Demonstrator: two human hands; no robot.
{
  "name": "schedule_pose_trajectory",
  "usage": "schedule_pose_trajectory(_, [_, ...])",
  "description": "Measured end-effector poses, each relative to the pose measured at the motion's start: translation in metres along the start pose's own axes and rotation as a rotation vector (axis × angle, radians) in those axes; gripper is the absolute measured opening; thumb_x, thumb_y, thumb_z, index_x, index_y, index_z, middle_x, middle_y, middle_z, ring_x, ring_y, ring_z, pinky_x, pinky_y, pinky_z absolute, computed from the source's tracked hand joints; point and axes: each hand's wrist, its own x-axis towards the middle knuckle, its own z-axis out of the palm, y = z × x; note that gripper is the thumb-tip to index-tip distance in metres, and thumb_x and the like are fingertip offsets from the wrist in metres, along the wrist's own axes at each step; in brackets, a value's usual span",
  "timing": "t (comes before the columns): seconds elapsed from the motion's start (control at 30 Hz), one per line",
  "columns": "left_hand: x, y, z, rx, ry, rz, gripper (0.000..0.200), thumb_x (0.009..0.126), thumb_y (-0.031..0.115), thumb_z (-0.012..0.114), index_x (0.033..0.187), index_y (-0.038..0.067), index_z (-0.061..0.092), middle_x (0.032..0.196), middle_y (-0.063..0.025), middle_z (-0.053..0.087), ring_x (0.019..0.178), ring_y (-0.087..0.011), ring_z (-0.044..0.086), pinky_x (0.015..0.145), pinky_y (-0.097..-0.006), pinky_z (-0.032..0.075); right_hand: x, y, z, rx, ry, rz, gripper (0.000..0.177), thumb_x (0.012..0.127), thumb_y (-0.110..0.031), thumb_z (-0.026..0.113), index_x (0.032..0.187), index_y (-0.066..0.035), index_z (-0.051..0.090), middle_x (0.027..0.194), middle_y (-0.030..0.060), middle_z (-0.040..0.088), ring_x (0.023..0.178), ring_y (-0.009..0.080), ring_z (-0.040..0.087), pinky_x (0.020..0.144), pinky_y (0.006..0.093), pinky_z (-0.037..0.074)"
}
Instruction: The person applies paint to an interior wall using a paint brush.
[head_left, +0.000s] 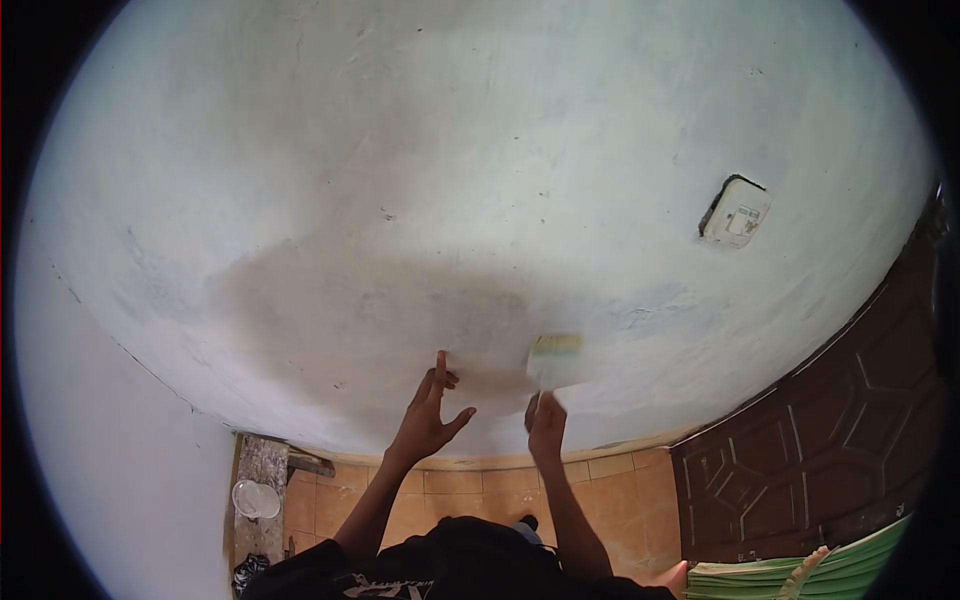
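My left hand (428, 415) is raised in front of the pale wall (450, 170). Its index finger points up with the tip at or very near the surface, the thumb stands out to the side, and nothing is in it. My right hand (546, 425) is closed round the handle of a wide, flat, pale tool (556, 352) with a yellow and green band across its far end. Motion blurs this tool, so whether it is a brush or a scraper cannot be made out. It lies against or just off the wall, right of my left hand.
A light switch plate (737, 212) sits on the wall at upper right. To the right is a dark carved door (810, 440), with green cloth (800, 578) below it. A stained bench (262, 460) at lower left bears a white tub (256, 500). Orange tiles (455, 482) cover the floor.
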Motion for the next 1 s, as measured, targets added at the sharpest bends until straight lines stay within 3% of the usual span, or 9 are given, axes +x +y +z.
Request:
schedule_pose_trajectory(0.1, [-0.007, 0.0, 0.001, 0.014, 0.002, 0.011, 0.108, 0.083, 0.02, 0.078, 0.155, -0.001, 0.001, 0.118, -0.0156, 0.053, 0.104, -0.0281, 0.056, 0.089, -0.0397, 0.05, -0.043, 0.026, -0.002, -0.026, 0.004, 0.096, 0.05, 0.106, -0.046, 0.038, 0.069, -0.012, 0.041, 0.054, -0.0061, 0.033, 0.044, 0.0038, 0.031, 0.041, 0.0225, 0.023])
schedule_pose_trajectory(0.17, [0.0, 0.0, 0.002, 0.031, 0.013, 0.026, 0.108, 0.083, 0.021, 0.078, 0.155, -0.002, 0.001, 0.118, -0.0156, 0.052, 0.104, -0.0279, 0.056, 0.089, -0.0394, 0.05, -0.046, -0.01, 0.002, -0.008, 0.028, 0.186, 0.051, 0.106, -0.046, 0.038, 0.069, -0.011, 0.041, 0.054, -0.0063, 0.033, 0.044, 0.0036, 0.031, 0.041, 0.0226, 0.022])
schedule_pose_trajectory(0.37, [-0.002, 0.0, 0.004, 0.034, 0.006, -0.013, 0.107, 0.084, 0.022, 0.077, 0.155, 0.0, 0.0, 0.117, -0.0152, 0.054, 0.104, -0.0279, 0.057, 0.09, -0.0391, 0.05, 0.03, -0.106, 0.021, 0.065, -0.065, 0.054, 0.052, 0.105, -0.05, 0.037, 0.072, -0.01, 0.044, 0.054, -0.0069, 0.033, 0.045, 0.0026, 0.03, 0.041, 0.0222, 0.021])
schedule_pose_trajectory(0.47, [-0.002, -0.002, 0.002, 0.016, 0.021, -0.005, 0.106, 0.085, 0.024, 0.076, 0.157, 0.004, 0.001, 0.117, -0.0143, 0.055, 0.103, -0.0279, 0.058, 0.091, -0.0393, 0.05, 0.019, -0.052, 0.019, 0.032, -0.062, 0.016, 0.05, 0.105, -0.048, 0.039, 0.074, -0.01, 0.045, 0.056, -0.007, 0.035, 0.045, 0.0022, 0.029, 0.041, 0.022, 0.021])
schedule_pose_trajectory(0.57, [-0.006, 0.001, 0.001, 0.009, 0.009, -0.017, 0.105, 0.086, 0.023, 0.076, 0.157, 0.005, 0.0, 0.118, -0.0144, 0.056, 0.103, -0.0278, 0.058, 0.091, -0.0388, 0.05, -0.032, 0.007, 0.002, 0.125, -0.097, 0.274, 0.035, 0.105, -0.028, 0.045, 0.078, -0.005, 0.046, 0.065, -0.0027, 0.042, 0.059, 0.0057, 0.036, 0.052, 0.0238, 0.03])
schedule_pose_trajectory(0.67, [-0.001, -0.004, 0.001, -0.002, 0.009, -0.006, 0.105, 0.086, 0.023, 0.076, 0.157, 0.005, 0.0, 0.118, -0.015, 0.056, 0.104, -0.0278, 0.058, 0.091, -0.0385, 0.05, -0.042, -0.007, 0.0, 0.05, -0.134, 0.244, 0.034, 0.104, -0.027, 0.047, 0.078, -0.005, 0.047, 0.066, -0.0021, 0.043, 0.059, 0.0063, 0.036, 0.053, 0.0245, 0.031])
schedule_pose_trajectory(0.8, [-0.004, -0.006, 0.007, -0.026, 0.033, -0.003, 0.105, 0.086, 0.021, 0.076, 0.157, 0.005, 0.0, 0.119, -0.0153, 0.055, 0.104, -0.0276, 0.058, 0.09, -0.0384, 0.049, 0.011, -0.101, 0.025, 0.073, -0.14, 0.09, 0.047, 0.104, -0.043, 0.045, 0.079, -0.004, 0.046, 0.063, -0.0016, 0.04, 0.059, 0.007, 0.037, 0.053, 0.0252, 0.031])
schedule_pose_trajectory(0.9, [-0.003, -0.006, 0.011, -0.027, 0.05, -0.012, 0.105, 0.085, 0.021, 0.076, 0.157, 0.005, 0.0, 0.119, -0.0151, 0.055, 0.104, -0.0272, 0.058, 0.089, -0.0383, 0.049, 0.036, -0.092, 0.026, 0.146, -0.184, 0.074, 0.048, 0.105, -0.047, 0.04, 0.077, -0.008, 0.043, 0.059, -0.0046, 0.036, 0.05, 0.0046, 0.033, 0.046, 0.0233, 0.026])
schedule_pose_trajectory(1.0, [-0.004, -0.007, 0.011, -0.029, 0.064, -0.017, 0.105, 0.085, 0.02, 0.076, 0.157, 0.005, 0.001, 0.118, -0.0147, 0.055, 0.103, -0.0267, 0.058, 0.089, -0.0382, 0.049, 0.008, -0.035, 0.006, -0.047, -0.189, 0.102, 0.055, 0.103, -0.053, 0.041, 0.082, -0.003, 0.049, 0.063, -0.0015, 0.04, 0.059, 0.0087, 0.038, 0.053, 0.0254, 0.032])
